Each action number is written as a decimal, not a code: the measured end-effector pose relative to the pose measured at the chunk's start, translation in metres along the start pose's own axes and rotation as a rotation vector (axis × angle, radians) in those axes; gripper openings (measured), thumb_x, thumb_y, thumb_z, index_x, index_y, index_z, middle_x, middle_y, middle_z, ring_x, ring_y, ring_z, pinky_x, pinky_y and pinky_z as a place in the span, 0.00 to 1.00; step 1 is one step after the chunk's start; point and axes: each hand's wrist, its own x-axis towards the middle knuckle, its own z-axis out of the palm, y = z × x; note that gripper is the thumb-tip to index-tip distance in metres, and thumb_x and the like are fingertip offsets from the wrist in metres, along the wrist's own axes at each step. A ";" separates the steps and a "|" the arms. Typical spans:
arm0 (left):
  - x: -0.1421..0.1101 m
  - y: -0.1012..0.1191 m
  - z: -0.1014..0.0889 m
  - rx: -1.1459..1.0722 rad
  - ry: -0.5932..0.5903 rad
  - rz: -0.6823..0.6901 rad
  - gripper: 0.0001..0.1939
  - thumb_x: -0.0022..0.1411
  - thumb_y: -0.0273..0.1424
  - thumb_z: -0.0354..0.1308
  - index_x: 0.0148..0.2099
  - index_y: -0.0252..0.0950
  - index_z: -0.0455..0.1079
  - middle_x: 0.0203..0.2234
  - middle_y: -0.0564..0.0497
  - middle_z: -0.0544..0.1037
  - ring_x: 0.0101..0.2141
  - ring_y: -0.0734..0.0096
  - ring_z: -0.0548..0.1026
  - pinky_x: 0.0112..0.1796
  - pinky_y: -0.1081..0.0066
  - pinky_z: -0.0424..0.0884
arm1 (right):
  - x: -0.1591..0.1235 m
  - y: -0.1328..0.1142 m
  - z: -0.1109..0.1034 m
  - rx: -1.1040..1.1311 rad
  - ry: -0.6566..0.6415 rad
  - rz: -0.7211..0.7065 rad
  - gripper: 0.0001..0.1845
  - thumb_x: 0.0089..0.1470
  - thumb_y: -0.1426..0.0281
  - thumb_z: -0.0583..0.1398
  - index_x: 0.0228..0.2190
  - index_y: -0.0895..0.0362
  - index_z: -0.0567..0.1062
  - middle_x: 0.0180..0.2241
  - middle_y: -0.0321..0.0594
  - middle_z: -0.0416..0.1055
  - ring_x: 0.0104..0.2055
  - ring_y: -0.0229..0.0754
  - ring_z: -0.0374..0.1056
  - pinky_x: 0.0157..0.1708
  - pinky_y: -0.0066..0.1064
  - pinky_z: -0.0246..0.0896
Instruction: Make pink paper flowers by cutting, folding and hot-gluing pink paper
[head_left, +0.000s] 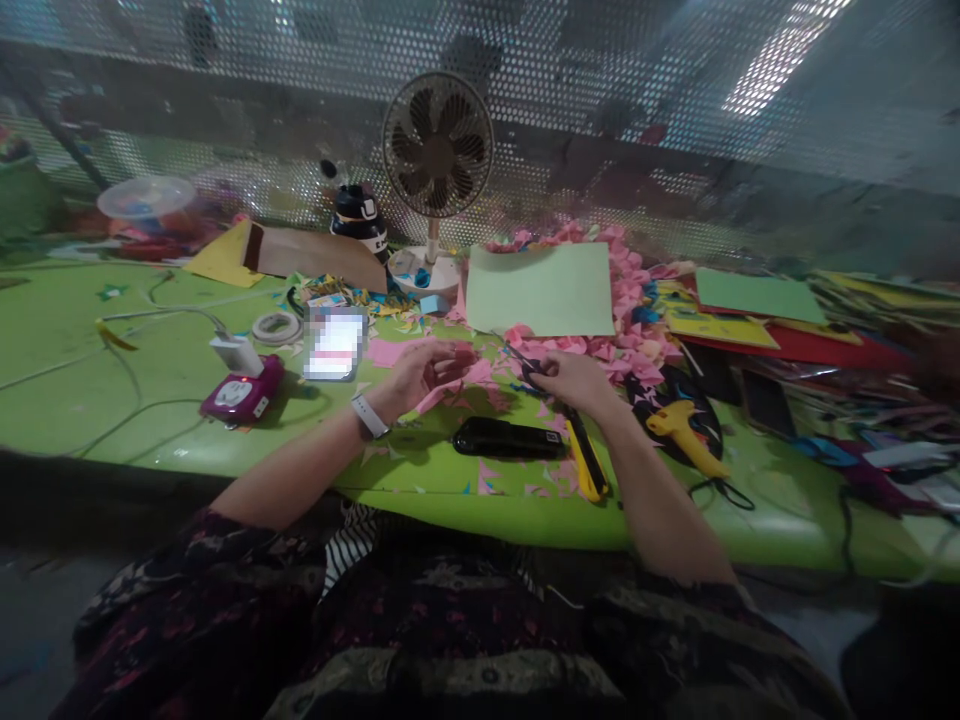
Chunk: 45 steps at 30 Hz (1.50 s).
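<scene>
My left hand (429,372), with a white watch band at the wrist, is closed with curled fingers on a piece of pink paper (439,397). Dark-handled scissors (529,366) are in my right hand (566,380), their blades pointing up and left toward the other hand. Pink paper scraps (491,400) lie between and below both hands. Just in front of me are a black stapler-like object (506,439) and a yellow and black utility knife (586,458). A flat pink sheet (391,351) is partly covered by my left hand.
A pale green sheet (540,290) rests against a heap of pink paper pieces (628,290). Behind stands a small fan (438,150). On the left are a phone (335,343), a tape roll (276,328) and a purple power socket (241,392); a yellow glue gun (688,437) lies right.
</scene>
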 end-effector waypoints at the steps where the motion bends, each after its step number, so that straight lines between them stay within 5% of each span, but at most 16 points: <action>1: 0.000 0.000 -0.001 0.008 0.001 0.021 0.08 0.54 0.27 0.62 0.38 0.33 0.77 0.34 0.44 0.84 0.38 0.65 0.82 0.40 0.67 0.77 | 0.001 0.001 0.000 -0.026 0.001 0.000 0.18 0.55 0.53 0.58 0.31 0.55 0.72 0.28 0.42 0.77 0.26 0.44 0.71 0.26 0.31 0.54; 13: 0.006 -0.002 -0.007 0.072 0.085 0.170 0.07 0.51 0.20 0.68 0.34 0.33 0.76 0.31 0.52 0.82 0.34 0.78 0.79 0.39 0.77 0.74 | 0.002 0.007 -0.005 -0.219 0.011 -0.004 0.19 0.55 0.53 0.58 0.31 0.57 0.77 0.34 0.47 0.78 0.35 0.48 0.71 0.28 0.32 0.52; 17: 0.007 -0.001 -0.010 0.068 0.120 0.208 0.16 0.51 0.22 0.69 0.43 0.36 0.76 0.32 0.53 0.82 0.35 0.78 0.80 0.39 0.78 0.74 | 0.004 0.010 -0.002 -0.285 0.064 0.004 0.18 0.55 0.55 0.59 0.31 0.57 0.80 0.35 0.47 0.78 0.38 0.49 0.72 0.29 0.32 0.52; 23: 0.010 0.000 -0.015 0.006 0.174 0.231 0.18 0.54 0.26 0.70 0.48 0.37 0.74 0.33 0.53 0.82 0.34 0.79 0.79 0.38 0.79 0.73 | 0.012 0.022 0.004 -0.265 -0.037 0.033 0.15 0.54 0.59 0.62 0.32 0.58 0.79 0.33 0.46 0.79 0.36 0.47 0.72 0.28 0.31 0.53; 27: 0.010 -0.002 -0.014 0.069 0.167 0.275 0.16 0.55 0.26 0.68 0.47 0.35 0.74 0.31 0.54 0.82 0.33 0.79 0.79 0.39 0.78 0.73 | 0.011 0.028 -0.004 -0.083 -0.136 0.034 0.12 0.50 0.64 0.65 0.35 0.58 0.78 0.31 0.42 0.78 0.28 0.41 0.71 0.27 0.29 0.57; 32: 0.003 -0.005 -0.004 0.193 0.061 0.395 0.23 0.55 0.28 0.68 0.54 0.38 0.73 0.37 0.51 0.83 0.40 0.74 0.79 0.48 0.71 0.72 | -0.001 -0.003 -0.012 0.411 0.095 -0.020 0.21 0.53 0.52 0.62 0.36 0.58 0.78 0.33 0.43 0.79 0.32 0.42 0.71 0.31 0.30 0.61; 36: -0.006 -0.009 0.008 0.222 0.031 0.413 0.22 0.56 0.29 0.68 0.54 0.37 0.74 0.41 0.48 0.83 0.42 0.71 0.79 0.51 0.66 0.72 | -0.010 -0.051 -0.009 0.761 -0.156 -0.162 0.27 0.53 0.48 0.63 0.40 0.58 0.76 0.39 0.45 0.79 0.31 0.38 0.71 0.29 0.29 0.63; 40: -0.005 -0.017 0.010 0.157 -0.061 0.437 0.23 0.55 0.31 0.69 0.53 0.39 0.74 0.41 0.49 0.83 0.43 0.70 0.79 0.52 0.65 0.71 | -0.008 -0.079 -0.001 0.905 -0.157 -0.232 0.26 0.47 0.51 0.68 0.38 0.58 0.76 0.37 0.43 0.78 0.32 0.37 0.72 0.31 0.28 0.66; 45: 0.005 -0.018 0.002 0.108 -0.159 0.440 0.23 0.56 0.37 0.68 0.54 0.43 0.74 0.43 0.50 0.82 0.45 0.68 0.78 0.53 0.62 0.69 | 0.000 -0.083 0.012 1.126 -0.100 -0.193 0.23 0.42 0.52 0.71 0.31 0.57 0.75 0.26 0.36 0.76 0.28 0.35 0.71 0.31 0.28 0.66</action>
